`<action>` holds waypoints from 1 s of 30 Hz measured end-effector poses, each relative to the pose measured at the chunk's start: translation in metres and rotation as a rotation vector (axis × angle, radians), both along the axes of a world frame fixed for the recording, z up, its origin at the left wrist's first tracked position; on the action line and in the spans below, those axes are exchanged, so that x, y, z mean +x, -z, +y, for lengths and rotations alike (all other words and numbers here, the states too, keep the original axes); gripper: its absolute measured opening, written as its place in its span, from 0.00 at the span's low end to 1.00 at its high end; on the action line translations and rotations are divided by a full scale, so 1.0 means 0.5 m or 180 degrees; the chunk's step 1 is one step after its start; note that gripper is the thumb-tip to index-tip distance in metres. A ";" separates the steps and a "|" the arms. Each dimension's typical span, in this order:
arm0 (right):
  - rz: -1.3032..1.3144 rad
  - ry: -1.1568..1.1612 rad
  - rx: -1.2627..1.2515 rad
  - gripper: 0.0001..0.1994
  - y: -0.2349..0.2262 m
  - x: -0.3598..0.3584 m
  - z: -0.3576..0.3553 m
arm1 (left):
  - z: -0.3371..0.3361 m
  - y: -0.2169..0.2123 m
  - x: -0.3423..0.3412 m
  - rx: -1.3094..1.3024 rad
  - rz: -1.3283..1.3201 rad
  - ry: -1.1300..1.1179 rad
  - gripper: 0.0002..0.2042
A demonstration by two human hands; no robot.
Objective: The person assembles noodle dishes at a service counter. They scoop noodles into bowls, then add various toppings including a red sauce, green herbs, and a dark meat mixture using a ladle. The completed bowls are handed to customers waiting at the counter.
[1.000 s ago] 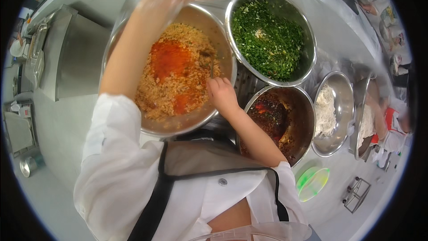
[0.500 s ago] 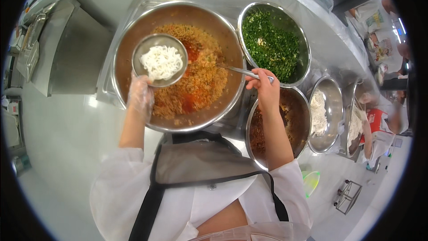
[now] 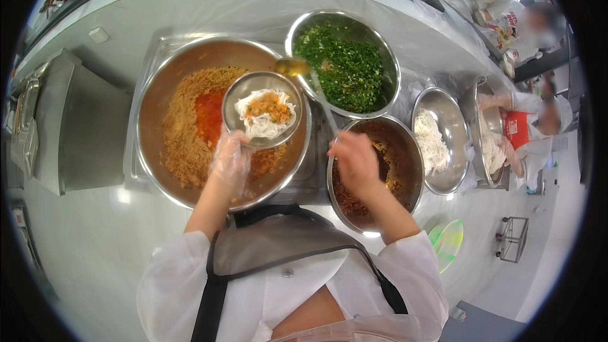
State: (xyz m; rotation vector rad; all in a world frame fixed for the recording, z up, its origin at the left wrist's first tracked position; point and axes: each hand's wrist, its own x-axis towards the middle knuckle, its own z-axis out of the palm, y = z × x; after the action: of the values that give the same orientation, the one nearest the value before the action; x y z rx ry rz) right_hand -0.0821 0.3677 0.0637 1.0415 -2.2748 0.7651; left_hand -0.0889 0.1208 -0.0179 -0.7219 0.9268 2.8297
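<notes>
My left hand (image 3: 231, 161), in a clear plastic glove, grips the rim of a small steel bowl (image 3: 286, 137) over the right side of a large steel basin (image 3: 149, 95). White noodles (image 3: 256, 128) lie in the bowl, with a heap of orange-brown crumbly topping (image 3: 271, 107) on them. The basin holds a mass of the same topping (image 3: 183, 107) with a red oily patch. My bare right hand (image 3: 356, 159) is closed on the handle of a long metal spoon (image 3: 324, 101), smeared by motion; its yellowish head is beside the bowl's far rim. Chopped greens (image 3: 342, 66) fill a steel bowl beyond the spoon.
Under my right hand stands a steel bowl of dark reddish-brown mix (image 3: 354, 199). Farther right are an oval bowl of white noodles (image 3: 432, 145) and another noodle tray (image 3: 491, 145), where a co-worker (image 3: 529, 117) reaches in. A steel cabinet (image 3: 95, 123) is at left.
Orange topping now lies on the noodles. My left hand has carried the small bowl rightward. The spoon has come out of the basin and swung toward the greens. The view has shifted.
</notes>
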 end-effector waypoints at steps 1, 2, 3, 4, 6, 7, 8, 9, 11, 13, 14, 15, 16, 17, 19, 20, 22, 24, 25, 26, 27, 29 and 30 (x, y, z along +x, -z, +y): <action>-0.0163 0.0275 -0.0244 0.14 -0.005 -0.023 0.019 | 0.009 -0.002 -0.005 0.0006 0.0063 0.0003 0.38; -0.0642 0.0421 -0.0813 0.08 0.001 -0.052 0.034 | 0.017 -0.003 -0.012 0.0010 0.0127 0.0001 0.38; -0.1277 0.0821 -0.1396 0.05 0.021 -0.086 0.051 | 0.027 -0.002 -0.021 0.0017 0.0188 0.0026 0.38; -0.1844 0.1044 -0.1786 0.07 0.030 -0.129 0.064 | 0.031 0.006 -0.030 -0.0050 0.0094 -0.0021 0.36; -0.1983 0.1366 -0.1653 0.11 0.111 -0.230 0.108 | 0.040 0.009 -0.038 -0.0033 0.0005 -0.0147 0.34; -0.2027 0.1479 -0.1470 0.11 0.145 -0.264 0.114 | 0.045 0.011 -0.042 -0.0027 -0.0032 -0.0226 0.32; -0.2075 0.1586 -0.1283 0.11 0.180 -0.294 0.116 | 0.050 0.010 -0.044 -0.0033 -0.0014 -0.0297 0.31; -0.2128 0.1701 -0.1098 0.11 0.209 -0.313 0.117 | 0.055 0.006 -0.042 -0.0042 -0.0002 -0.0359 0.30; -0.2007 0.1683 -0.0710 0.11 0.258 -0.332 0.120 | 0.061 -0.007 -0.040 -0.0140 -0.0115 -0.0363 0.29; -0.2178 0.1671 -0.0755 0.11 0.258 -0.329 0.104 | 0.061 -0.016 -0.029 -0.0290 -0.0392 -0.0295 0.31; -0.2394 0.1681 -0.1011 0.11 0.255 -0.327 0.098 | 0.052 -0.004 -0.026 -0.0234 -0.0312 -0.0237 0.31; -0.2583 0.1688 -0.1251 0.12 0.236 -0.325 0.096 | 0.052 -0.003 -0.021 -0.0156 -0.0238 -0.0265 0.31; -0.2669 0.1793 -0.1324 0.13 0.226 -0.324 0.105 | 0.053 -0.002 -0.015 -0.0078 -0.0166 -0.0288 0.31; -0.2632 0.1839 -0.1525 0.13 0.228 -0.324 0.117 | 0.053 -0.001 -0.012 0.0000 -0.0093 -0.0308 0.32; -0.2508 0.1943 -0.1922 0.14 0.230 -0.333 0.154 | 0.055 0.006 -0.019 -0.0061 -0.0122 -0.0337 0.32; -0.2504 0.1914 -0.2236 0.15 0.235 -0.344 0.181 | 0.057 0.005 -0.020 -0.0059 -0.0122 -0.0329 0.32; -0.2853 0.1685 -0.3058 0.15 0.190 -0.332 0.199 | 0.052 0.009 -0.018 -0.0024 -0.0157 -0.0335 0.34; -0.2869 0.1698 -0.3250 0.15 0.174 -0.324 0.217 | 0.051 -0.003 -0.015 0.0043 -0.0053 -0.0215 0.34; -0.2832 0.1727 -0.3172 0.15 0.170 -0.318 0.215 | 0.051 -0.009 -0.013 0.0079 0.0001 -0.0157 0.34; -0.2798 0.1752 -0.3092 0.15 0.165 -0.312 0.209 | 0.052 -0.008 -0.010 0.0080 -0.0052 -0.0193 0.33; -0.2765 0.1760 -0.3012 0.15 0.157 -0.309 0.196 | 0.052 -0.008 -0.006 0.0076 -0.0097 -0.0242 0.33; -0.2651 0.1921 -0.2444 0.16 0.190 -0.326 0.182 | 0.049 -0.006 -0.010 -0.0001 -0.0115 -0.0214 0.32; -0.2702 0.2034 -0.2164 0.15 0.187 -0.329 0.156 | 0.043 0.004 -0.010 -0.0085 -0.0117 -0.0187 0.32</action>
State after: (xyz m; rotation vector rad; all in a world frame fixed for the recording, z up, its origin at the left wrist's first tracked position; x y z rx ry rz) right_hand -0.2464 0.4456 -0.0297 -0.4027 -2.4072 1.7016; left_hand -0.0937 0.1422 -0.0201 -0.8146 0.9550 2.8491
